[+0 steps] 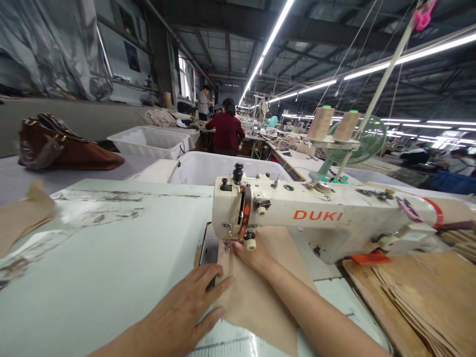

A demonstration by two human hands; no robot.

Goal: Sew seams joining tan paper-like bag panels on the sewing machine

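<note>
A beige piece of fabric (253, 302) lies under the head of a white sewing machine (275, 210) marked DUKI. My left hand (189, 297) rests on the fabric's left edge, fingers stretched out and thumb apart, nearest the front of the presser foot. Close to the right of the presser foot (227, 245), my right hand (253, 255) lies on the fabric, one digit pointing at the needle area. Its other fingers are partly hidden behind the machine head. Neither hand is lifted off the work.
Stacked beige pieces (427, 297) lie on a board at the right. Two thread cones (322, 124) stand behind the machine. White bins (148, 141), a brown bag (67, 144) and a person in dark red (226, 128) are farther back. Loose fabric (22, 218) sits at left.
</note>
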